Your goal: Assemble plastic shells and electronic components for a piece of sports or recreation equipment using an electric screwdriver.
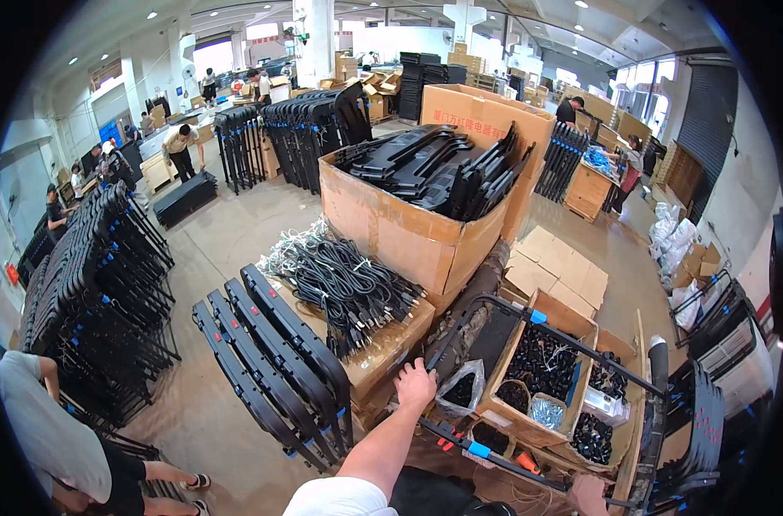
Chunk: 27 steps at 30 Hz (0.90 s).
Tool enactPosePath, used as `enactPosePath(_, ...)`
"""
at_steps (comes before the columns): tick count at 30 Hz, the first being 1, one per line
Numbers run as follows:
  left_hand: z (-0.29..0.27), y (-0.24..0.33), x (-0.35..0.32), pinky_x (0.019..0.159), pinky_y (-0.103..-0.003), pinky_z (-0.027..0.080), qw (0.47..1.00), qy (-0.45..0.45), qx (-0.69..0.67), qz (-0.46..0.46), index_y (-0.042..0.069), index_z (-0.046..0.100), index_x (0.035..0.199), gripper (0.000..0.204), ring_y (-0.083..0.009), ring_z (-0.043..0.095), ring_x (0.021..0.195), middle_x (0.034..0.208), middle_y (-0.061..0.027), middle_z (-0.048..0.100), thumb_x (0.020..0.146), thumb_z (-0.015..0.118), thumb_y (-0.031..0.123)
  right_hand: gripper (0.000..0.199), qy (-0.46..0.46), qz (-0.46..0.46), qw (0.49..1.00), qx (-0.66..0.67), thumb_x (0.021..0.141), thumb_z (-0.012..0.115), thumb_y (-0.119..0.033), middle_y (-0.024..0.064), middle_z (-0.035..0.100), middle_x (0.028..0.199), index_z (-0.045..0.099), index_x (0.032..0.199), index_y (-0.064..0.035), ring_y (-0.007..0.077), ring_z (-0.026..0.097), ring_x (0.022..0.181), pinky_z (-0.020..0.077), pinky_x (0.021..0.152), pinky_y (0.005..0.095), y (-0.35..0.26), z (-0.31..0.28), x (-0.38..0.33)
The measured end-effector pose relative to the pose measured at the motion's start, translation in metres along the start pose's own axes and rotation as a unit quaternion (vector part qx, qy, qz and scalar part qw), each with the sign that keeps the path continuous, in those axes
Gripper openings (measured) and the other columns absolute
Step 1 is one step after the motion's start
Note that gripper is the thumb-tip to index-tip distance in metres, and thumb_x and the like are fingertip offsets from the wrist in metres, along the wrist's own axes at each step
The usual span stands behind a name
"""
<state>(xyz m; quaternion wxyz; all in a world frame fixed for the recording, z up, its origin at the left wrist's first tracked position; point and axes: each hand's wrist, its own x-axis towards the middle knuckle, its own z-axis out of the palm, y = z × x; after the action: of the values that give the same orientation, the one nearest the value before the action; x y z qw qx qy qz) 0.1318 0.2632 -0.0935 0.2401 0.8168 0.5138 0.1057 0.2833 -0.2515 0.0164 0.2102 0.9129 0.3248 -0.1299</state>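
A black tubular metal frame (572,348) with blue bands lies across the open parts boxes in front of me. My left hand (415,384) is closed round the frame's left side, fingers curled over the tube. At the lower right, my right hand (587,494) grips the frame's near tube, partly cut off by the picture's edge. Beneath the frame, a cardboard parts box (536,428) holds black plastic pieces and silver screws (547,412). A clear plastic bag (462,389) with dark pieces sits near my left hand. An orange-and-black tool (527,463) lies close to the near tube.
Coiled black cables (348,279) lie on a carton beside a large cardboard box (383,219) of black plastic panels. Several black folded frames (275,370) stand to the left, with a long row (90,292) beyond. A person in a grey shirt (60,421) is at lower left.
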Motion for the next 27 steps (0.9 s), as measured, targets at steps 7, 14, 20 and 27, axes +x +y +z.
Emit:
enactPosePath(7,-0.001,0.004,0.003,0.105,-0.058,0.045,1.0,-0.008,-0.005,-0.002,0.011,0.05,0.14,0.055,-0.0416,0.058,0.125,0.131,-0.0216,0.06,0.099,0.063,0.045,0.025,0.023,0.011,1.0,0.009,0.09,0.059,-0.025,0.0141,0.078,0.094,0.076,0.1,-0.01,0.032,0.078,0.086,0.0594,0.074,0.0443,0.001,0.012,0.006)
enactPosePath(14,-0.002,0.007,0.002,0.107,-0.059,0.043,1.0,-0.024,-0.019,-0.003,0.011,0.049,0.142,0.056,-0.0415,0.056,0.129,0.135,-0.0223,0.058,0.099,0.063,0.044,0.028,-0.092,0.03,0.991,-0.093,0.092,0.059,-0.029,0.0104,0.08,0.1,0.081,0.099,-0.0136,0.0292,0.078,0.096,0.0601,0.076,0.045,0.018,0.056,0.019)
enactPosePath(20,-0.004,0.0,-0.001,0.106,-0.059,0.043,1.0,-0.022,-0.012,-0.011,0.011,0.05,0.141,0.055,-0.0419,0.056,0.128,0.133,-0.0224,0.059,0.1,0.062,0.044,0.028,-0.165,0.01,0.981,-0.102,0.092,0.058,-0.028,0.0117,0.08,0.099,0.081,0.099,-0.0128,0.0291,0.078,0.093,0.0606,0.074,0.0442,0.011,0.023,0.014)
enactPosePath(27,-0.004,0.006,0.004,0.106,-0.059,0.043,0.999,-0.004,-0.031,-0.006,0.011,0.05,0.139,0.053,-0.0414,0.057,0.126,0.131,-0.0221,0.059,0.099,0.063,0.044,0.028,-0.024,-0.062,0.991,-0.116,0.097,0.054,-0.025,0.0074,0.077,0.081,0.078,0.087,-0.0127,0.0274,0.077,0.077,0.0593,0.065,0.0428,0.031,0.065,0.014)
